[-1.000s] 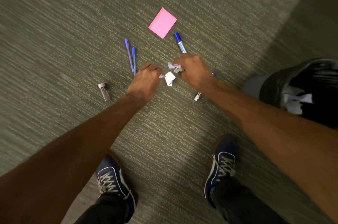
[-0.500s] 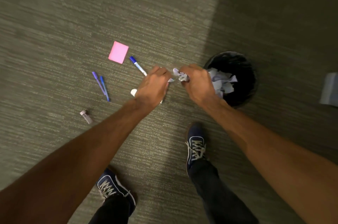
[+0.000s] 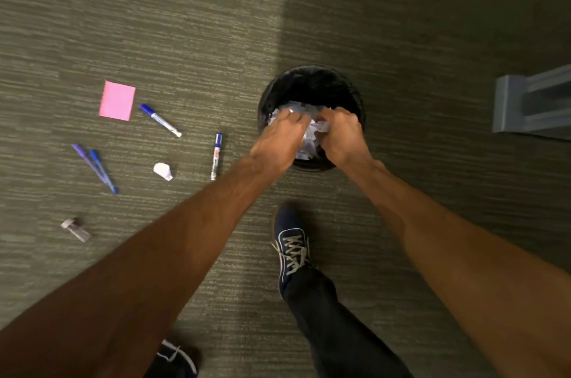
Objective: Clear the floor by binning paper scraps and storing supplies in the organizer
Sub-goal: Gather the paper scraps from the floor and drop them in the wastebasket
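While both hands reach over the black bin, the right hand has its fingers pinched on crumpled paper; the left hand grip cannot be told. One paper scrap lies on the carpet among markers.

Grey-green striped carpet floor with scattered supplies and a bin.

On the left lie a pink sticky-note pad, a blue-capped marker just right of it, a second marker further right, two blue pens side by side, one crumpled white paper scrap between pens and second marker, and a small clear vial nearest. A black round bin holding paper stands at centre. A grey organizer sits far right. A blue shoe stands near the bin.
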`<action>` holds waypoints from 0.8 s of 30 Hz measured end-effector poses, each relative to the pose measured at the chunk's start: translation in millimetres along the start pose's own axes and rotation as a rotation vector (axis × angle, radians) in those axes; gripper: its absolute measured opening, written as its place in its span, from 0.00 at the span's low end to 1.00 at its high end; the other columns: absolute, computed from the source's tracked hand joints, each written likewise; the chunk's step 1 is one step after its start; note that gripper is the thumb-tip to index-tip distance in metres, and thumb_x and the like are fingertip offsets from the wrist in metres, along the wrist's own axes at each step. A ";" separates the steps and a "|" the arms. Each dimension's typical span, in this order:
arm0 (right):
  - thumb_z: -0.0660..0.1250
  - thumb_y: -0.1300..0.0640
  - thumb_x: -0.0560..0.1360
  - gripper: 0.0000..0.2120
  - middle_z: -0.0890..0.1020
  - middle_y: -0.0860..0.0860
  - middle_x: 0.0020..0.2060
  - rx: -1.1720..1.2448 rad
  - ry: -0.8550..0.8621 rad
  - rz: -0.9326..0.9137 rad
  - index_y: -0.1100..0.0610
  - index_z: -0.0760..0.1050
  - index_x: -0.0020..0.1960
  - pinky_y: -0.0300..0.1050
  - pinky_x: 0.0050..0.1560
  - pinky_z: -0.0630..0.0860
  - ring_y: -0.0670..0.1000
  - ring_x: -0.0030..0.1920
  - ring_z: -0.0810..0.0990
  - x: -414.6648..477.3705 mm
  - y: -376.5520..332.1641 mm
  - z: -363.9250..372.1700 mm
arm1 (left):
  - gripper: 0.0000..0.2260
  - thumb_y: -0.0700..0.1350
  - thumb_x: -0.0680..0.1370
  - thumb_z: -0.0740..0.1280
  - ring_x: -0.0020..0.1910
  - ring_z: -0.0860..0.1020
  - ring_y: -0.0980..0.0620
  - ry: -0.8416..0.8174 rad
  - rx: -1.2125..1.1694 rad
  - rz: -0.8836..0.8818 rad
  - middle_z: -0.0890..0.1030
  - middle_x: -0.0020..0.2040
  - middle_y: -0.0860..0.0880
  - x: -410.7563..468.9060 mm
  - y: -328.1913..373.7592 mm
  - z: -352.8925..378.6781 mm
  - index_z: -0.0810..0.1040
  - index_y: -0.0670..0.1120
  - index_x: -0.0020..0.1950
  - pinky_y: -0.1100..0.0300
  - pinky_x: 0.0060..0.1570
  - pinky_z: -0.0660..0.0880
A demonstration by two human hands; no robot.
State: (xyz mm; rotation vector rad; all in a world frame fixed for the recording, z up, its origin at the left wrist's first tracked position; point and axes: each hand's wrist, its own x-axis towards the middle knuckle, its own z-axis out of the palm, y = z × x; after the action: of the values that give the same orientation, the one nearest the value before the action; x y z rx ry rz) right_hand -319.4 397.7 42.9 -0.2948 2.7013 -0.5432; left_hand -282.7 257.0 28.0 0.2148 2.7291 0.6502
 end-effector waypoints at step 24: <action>0.66 0.62 0.74 0.10 0.79 0.57 0.57 0.015 0.097 -0.167 0.59 0.81 0.55 0.55 0.49 0.78 0.58 0.57 0.80 -34.8 -125.4 24.6 | 0.32 0.61 0.82 0.55 0.77 0.65 0.41 0.301 0.262 -0.428 0.66 0.78 0.39 -145.8 -111.7 -52.2 0.66 0.39 0.76 0.37 0.77 0.54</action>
State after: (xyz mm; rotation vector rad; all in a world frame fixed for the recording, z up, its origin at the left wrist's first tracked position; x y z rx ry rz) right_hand -261.8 285.7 83.8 -0.5052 2.7802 -0.6406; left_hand -172.1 104.8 61.1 -0.4329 2.9974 0.2178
